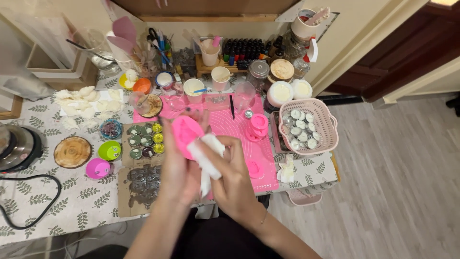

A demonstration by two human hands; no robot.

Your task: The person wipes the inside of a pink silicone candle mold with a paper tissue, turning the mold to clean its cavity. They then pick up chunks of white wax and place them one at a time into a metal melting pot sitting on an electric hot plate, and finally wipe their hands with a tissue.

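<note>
Hands: left hand (178,168) closed around a pink mould (187,134), held up over the near edge of the table (62,201). Right hand (234,180) pinching a white tissue (205,160), which touches the mould's lower side.

Under them: pink mat (225,124), with a black pen (232,106) and a stack of pink moulds (258,127) on it.

Left of the hands: card with small green and yellow tins (145,140); green cup (109,150); pink cup (98,168); wood coaster (73,152); white petals (86,103); metal pot (17,146) at the edge, black cable (33,199) looping from it.

Right: pink basket (326,139) of white tealights (302,129).

Back row: paper cups (220,76), rack of dark bottles (244,50), jars (270,72).
</note>
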